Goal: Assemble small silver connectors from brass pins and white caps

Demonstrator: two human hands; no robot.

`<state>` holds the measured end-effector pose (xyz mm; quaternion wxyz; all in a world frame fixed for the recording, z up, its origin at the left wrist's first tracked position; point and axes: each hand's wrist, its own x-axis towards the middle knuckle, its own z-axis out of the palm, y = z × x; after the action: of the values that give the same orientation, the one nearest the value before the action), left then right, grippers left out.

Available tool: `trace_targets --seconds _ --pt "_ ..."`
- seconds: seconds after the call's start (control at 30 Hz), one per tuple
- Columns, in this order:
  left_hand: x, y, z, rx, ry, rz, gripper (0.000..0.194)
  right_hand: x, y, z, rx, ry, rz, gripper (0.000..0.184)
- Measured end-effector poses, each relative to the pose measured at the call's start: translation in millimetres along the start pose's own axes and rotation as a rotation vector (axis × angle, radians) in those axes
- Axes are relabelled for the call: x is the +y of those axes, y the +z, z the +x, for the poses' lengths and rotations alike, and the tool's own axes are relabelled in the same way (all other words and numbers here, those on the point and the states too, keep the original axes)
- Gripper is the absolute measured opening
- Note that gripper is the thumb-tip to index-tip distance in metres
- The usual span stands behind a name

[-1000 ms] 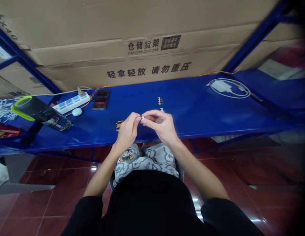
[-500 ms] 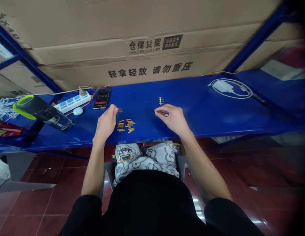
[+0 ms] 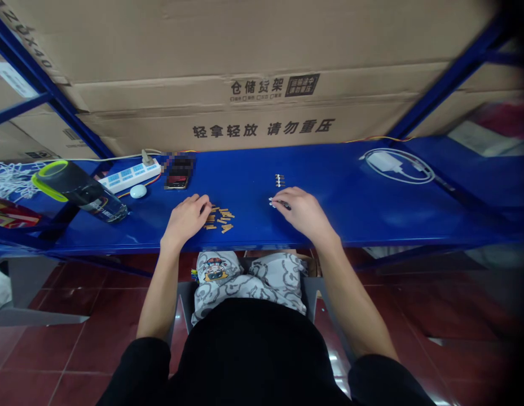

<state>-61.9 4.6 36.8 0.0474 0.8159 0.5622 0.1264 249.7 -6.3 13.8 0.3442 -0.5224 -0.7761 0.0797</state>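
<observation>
Carton, lower print: on the carton (image 3: pixel 262 39) behind the table (image 3: pixel 355 211), large black characters read 轻拿轻放 请勿重压.
Carton, upper print: 仓储货架, above a row of small tick boxes whose captions are too small to read; to its right, a dark label (image 3: pixel 302 85) has 请勿重压 as its second line, the first blurred.
Carton, far left: 120X40 runs down at a slant.
Bottle: pale lettering on the dark bottle (image 3: pixel 90 195), too blurred to read; it lies tilted beside the power strip (image 3: pixel 128 179).
Phone: the screen of the phone (image 3: pixel 179 181) is partly masked and illegible.
Left hand: the left hand (image 3: pixel 188 218) is palm down, fingers loosely curled, tips at the left edge of the brass pieces (image 3: pixel 226 228); whether it grips one, I cannot tell.
Right hand: the right hand (image 3: pixel 304 213) is bent inward, thumb and forefinger close together at some white bits (image 3: pixel 271 202); whether they are pinched or lie on the table, I cannot tell.
Forearms: both reach forward from black sleeves, well apart.
Brass pieces: loosely grouped near the table's front edge, between the hands.
White-tipped pieces: the white-tipped pieces (image 3: pixel 280 180) sit in a short stacked row just beyond the right hand.
Charger: the white charger (image 3: pixel 387 162) lies within its looped cable (image 3: pixel 414 181), farther right.
</observation>
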Motion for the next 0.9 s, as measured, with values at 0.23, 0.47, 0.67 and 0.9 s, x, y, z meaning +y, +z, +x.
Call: trace_targets --seconds 0.23,0.47,0.67,0.9 --pt "-4 -0.8 -1 0.018 0.020 -0.043 0.018 5 -14 4 0.078 0.016 -0.042 0.023" --pt "-10 8.9 4 0.093 -0.006 -0.135 0.018 19 -23 1 0.008 0.091 0.074 0.020" --pt "-10 15.1 9 0.132 0.022 -0.191 0.023 17 -19 2 0.027 0.062 0.139 0.015" --pt "-18 19.0 13 0.125 0.080 -0.262 0.014 39 -23 28 0.043 0.180 -0.033 0.018"
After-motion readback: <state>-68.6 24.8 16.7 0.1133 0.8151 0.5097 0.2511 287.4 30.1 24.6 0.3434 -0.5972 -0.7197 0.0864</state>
